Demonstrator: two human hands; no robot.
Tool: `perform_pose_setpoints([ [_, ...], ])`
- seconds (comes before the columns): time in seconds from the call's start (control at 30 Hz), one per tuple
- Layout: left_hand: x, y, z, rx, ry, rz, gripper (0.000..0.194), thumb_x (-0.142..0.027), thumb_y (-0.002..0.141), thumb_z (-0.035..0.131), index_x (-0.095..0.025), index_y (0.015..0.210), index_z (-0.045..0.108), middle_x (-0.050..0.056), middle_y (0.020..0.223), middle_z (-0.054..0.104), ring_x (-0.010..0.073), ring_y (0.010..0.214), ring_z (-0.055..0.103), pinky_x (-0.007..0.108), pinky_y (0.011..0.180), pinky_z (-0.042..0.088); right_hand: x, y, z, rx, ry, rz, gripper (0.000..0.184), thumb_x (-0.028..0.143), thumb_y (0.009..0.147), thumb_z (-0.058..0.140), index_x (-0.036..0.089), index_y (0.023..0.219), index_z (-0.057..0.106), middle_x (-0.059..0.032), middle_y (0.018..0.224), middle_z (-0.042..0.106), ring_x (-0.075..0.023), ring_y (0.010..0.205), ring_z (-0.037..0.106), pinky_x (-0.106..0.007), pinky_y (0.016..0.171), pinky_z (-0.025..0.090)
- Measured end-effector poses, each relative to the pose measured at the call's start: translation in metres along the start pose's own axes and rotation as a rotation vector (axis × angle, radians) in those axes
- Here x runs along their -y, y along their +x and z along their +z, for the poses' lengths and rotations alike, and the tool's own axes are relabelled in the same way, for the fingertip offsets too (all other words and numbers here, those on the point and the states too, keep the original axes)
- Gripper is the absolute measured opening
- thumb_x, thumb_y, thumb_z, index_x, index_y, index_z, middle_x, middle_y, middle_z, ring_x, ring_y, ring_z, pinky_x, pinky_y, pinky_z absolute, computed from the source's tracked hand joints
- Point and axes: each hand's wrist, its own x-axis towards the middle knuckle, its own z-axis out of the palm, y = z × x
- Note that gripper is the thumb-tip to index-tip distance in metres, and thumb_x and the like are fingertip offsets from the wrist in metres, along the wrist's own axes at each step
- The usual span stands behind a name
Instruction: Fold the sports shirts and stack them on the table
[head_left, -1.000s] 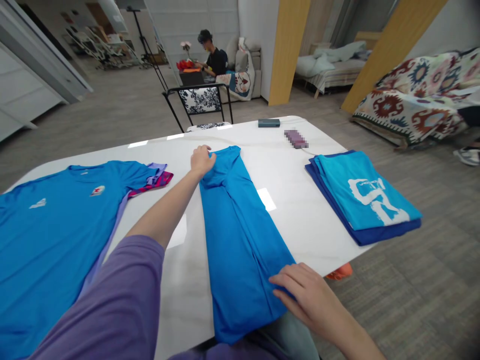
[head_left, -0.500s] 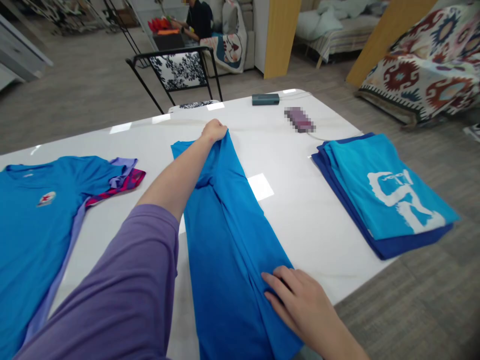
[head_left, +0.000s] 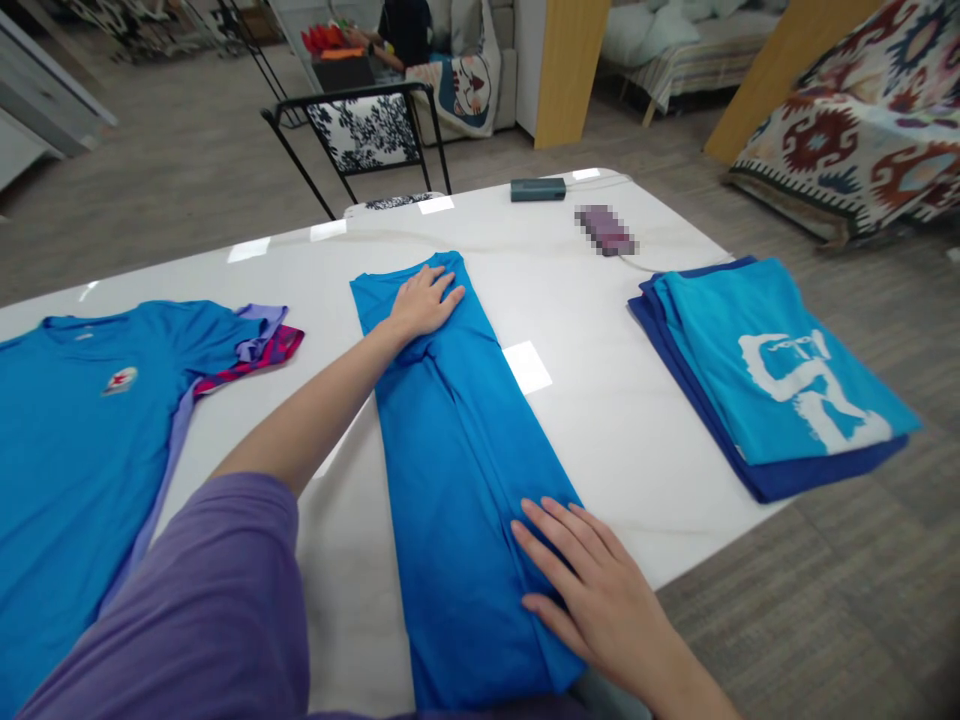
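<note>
Near the center of the frame, pressing open and flat with the left hand (head_left: 425,300) on the upper end of a long folded blue garment (head_left: 442,430), laid lengthwise down the white surface (head_left: 600,430). Toward the lower right, touching the garment's lower part with the right hand (head_left: 592,590), likewise unclenched, with fingers spread; bordered at left by a spread-out blue T-shirt (head_left: 82,440) and at right by a stack of folded clothes (head_left: 712,350), with a dark box-shaped item (head_left: 538,190) at upper right.
</note>
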Motion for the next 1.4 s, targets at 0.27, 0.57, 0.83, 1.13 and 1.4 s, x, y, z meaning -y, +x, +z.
perform_pose_setpoints([
  [0.27, -0.004, -0.002, -0.012, 0.049, 0.041, -0.035, 0.097, -0.083, 0.108, 0.032, -0.021, 0.182, 0.036, 0.011, 0.192, 0.018, 0.0408, 0.179, 0.007, 0.064, 0.143, 0.003, 0.015, 0.002, 0.001, 0.136, -0.048, -0.023, 0.099, 0.069, 0.11, 0.06, 0.025, 0.187, 0.016, -0.009, 0.187, 0.028, -0.0382, 0.171, 0.039, -0.069, 0.136, 0.046],
  [0.57, -0.085, -0.289, -0.065, 0.103, -0.132, 0.338, 0.071, -0.062, 0.118, 0.041, -0.021, 0.175, 0.048, 0.014, 0.178, 0.049, 0.0326, 0.165, 0.047, 0.051, 0.139, 0.038, -0.011, -0.043, -0.03, 0.145, -0.034, -0.077, 0.109, 0.074, 0.108, 0.062, 0.027, 0.187, 0.005, -0.0115, 0.189, 0.025, -0.0354, 0.176, 0.029, -0.064, 0.145, 0.025],
  [0.83, -0.135, -0.552, -0.043, 0.136, 0.028, 0.394, 0.098, -0.065, 0.103, 0.074, -0.022, 0.182, 0.034, 0.016, 0.185, 0.037, 0.039, 0.174, 0.032, 0.062, 0.144, 0.029, 0.009, -0.08, -0.018, 0.136, -0.167, -0.176, 0.138, 0.045, 0.089, 0.095, 0.023, 0.187, 0.001, -0.0161, 0.191, 0.015, -0.0415, 0.176, 0.025, -0.066, 0.144, 0.024],
  [1.13, -0.135, -0.597, -0.019, -0.103, 0.13, 0.377, 0.065, -0.015, 0.106, 0.063, -0.03, 0.169, 0.058, 0.009, 0.176, 0.054, 0.0334, 0.167, 0.046, 0.057, 0.134, 0.045, 0.012, -0.111, -0.016, 0.043, -0.243, -0.237, 0.087, 0.003, 0.103, 0.055, 0.03, 0.182, 0.033, -0.0063, 0.181, 0.047, -0.0277, 0.166, 0.049, -0.052, 0.134, 0.046],
  [1.4, -0.162, -0.644, -0.036, -0.101, 0.025, 0.383, 0.053, -0.011, 0.104, 0.065, -0.027, 0.154, 0.073, 0.01, 0.155, 0.072, 0.0332, 0.151, 0.064, 0.053, 0.122, 0.055, 0.036, -0.146, -0.037, 0.084, -0.155, -0.281, 0.073, -0.002, 0.098, 0.058, 0.032, 0.162, 0.064, -0.0053, 0.164, 0.067, -0.0257, 0.15, 0.066, -0.049, 0.122, 0.055],
])
